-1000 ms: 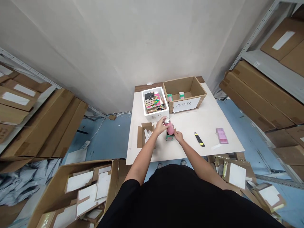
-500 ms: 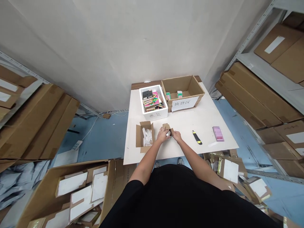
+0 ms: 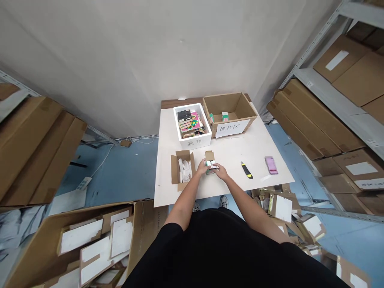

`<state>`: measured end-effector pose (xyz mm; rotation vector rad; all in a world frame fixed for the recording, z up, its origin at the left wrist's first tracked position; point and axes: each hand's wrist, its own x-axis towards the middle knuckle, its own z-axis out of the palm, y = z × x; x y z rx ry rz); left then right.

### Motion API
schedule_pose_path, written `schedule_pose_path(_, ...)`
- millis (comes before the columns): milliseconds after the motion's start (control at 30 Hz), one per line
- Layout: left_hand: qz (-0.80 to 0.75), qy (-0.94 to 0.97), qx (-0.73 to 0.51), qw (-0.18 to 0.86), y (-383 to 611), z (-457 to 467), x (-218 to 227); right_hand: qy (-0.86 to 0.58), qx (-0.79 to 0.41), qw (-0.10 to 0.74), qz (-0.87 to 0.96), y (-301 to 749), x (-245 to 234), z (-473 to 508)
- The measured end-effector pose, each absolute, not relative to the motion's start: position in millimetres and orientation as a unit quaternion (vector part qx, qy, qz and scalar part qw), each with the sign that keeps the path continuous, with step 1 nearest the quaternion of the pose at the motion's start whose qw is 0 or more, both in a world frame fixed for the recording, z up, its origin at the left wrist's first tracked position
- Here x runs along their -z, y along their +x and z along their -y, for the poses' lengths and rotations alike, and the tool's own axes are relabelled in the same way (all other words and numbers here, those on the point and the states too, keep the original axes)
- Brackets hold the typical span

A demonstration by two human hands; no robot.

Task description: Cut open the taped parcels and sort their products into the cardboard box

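Currently | left hand and right hand: fingers clamped on opposite sides of small box | box over desk, rear flap raised, between open carton and knife

Pale grey wall — blue floor

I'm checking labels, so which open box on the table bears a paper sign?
The large cardboard box at the back, its sign facing you; the white foam box beside it, smaller carton and handheld box show none.
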<state>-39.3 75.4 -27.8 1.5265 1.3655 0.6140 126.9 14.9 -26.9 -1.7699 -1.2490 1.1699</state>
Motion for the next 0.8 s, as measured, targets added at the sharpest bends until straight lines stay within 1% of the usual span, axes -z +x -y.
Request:
schedule_pose_path(100, -0.529, 0.625, -0.264, 0.510, -46.0, -75.1, 22.6, -0.688, -0.434, 0.380, 0.441, 132.5, 26.5, -8.9)
schedule_pose_path(200, -0.484, 0.657, -0.247, 0.522, -55.2, -71.5, 17.3, -0.683, -0.414, 0.426, 0.424, 137.6, 24.6, -2.7)
schedule_pose_path(267, -0.475, 0.682, -0.225, 0.509, -58.8, -68.5, 15.2, -0.675, -0.414, 0.423, 0.440, 139.4, 23.3, -0.1)
schedule_pose_path(467, -0.495, 0.703, -0.190, 0.474, -54.8, -62.4, 13.0, -0.679, -0.376, 0.375, 0.506, 136.1, 24.8, -1.3)
schedule_pose_path(667, -0.500, 0.709, -0.187, 0.461, -53.1, -59.8, 18.6, -0.688, -0.356, 0.385, 0.502, 128.9, 30.9, -3.3)
schedule_pose_path(800, -0.499, 0.711, -0.182, 0.461, -57.8, -57.9, 28.9, -0.683, -0.375, 0.390, 0.490, 127.7, 37.0, -0.8)
